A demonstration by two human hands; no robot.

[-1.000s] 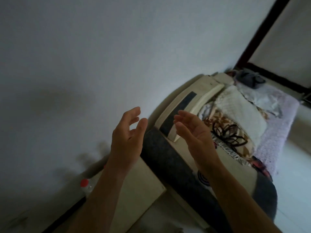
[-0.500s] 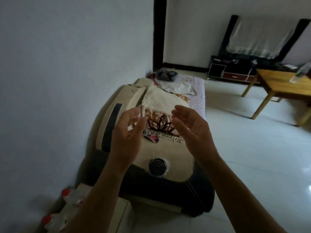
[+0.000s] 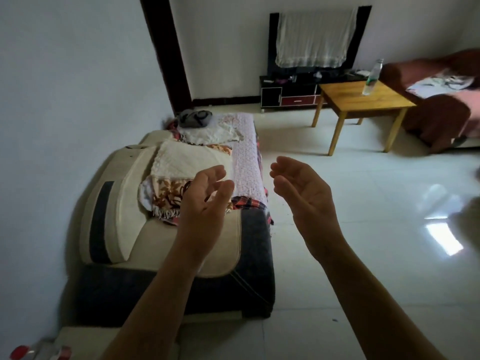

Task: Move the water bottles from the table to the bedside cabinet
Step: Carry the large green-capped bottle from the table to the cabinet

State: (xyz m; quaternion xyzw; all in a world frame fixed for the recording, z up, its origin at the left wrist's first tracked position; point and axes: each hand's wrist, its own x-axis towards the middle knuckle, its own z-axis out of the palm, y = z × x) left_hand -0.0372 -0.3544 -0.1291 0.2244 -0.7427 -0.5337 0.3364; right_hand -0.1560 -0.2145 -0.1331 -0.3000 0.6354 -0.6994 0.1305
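A clear water bottle (image 3: 372,77) with a green label stands upright on the wooden table (image 3: 363,102) at the far right of the room. Two red-capped bottles (image 3: 39,352) show at the bottom left corner on the pale bedside cabinet (image 3: 85,342). My left hand (image 3: 205,201) and my right hand (image 3: 304,193) are raised in front of me, palms facing each other, fingers apart and empty. Both hands are far from the table and the bottle on it.
A cream and dark sofa (image 3: 166,245) piled with blankets runs along the left wall. A dark TV stand (image 3: 293,93) with a covered screen stands at the back. A reddish sofa (image 3: 441,107) sits at the far right. Glossy tiled floor (image 3: 363,229) lies between me and the table.
My view has swung right, away from the wall and cabinet, bringing the table and its bottle into sight. My hands stay raised and empty, now spread a little wider.
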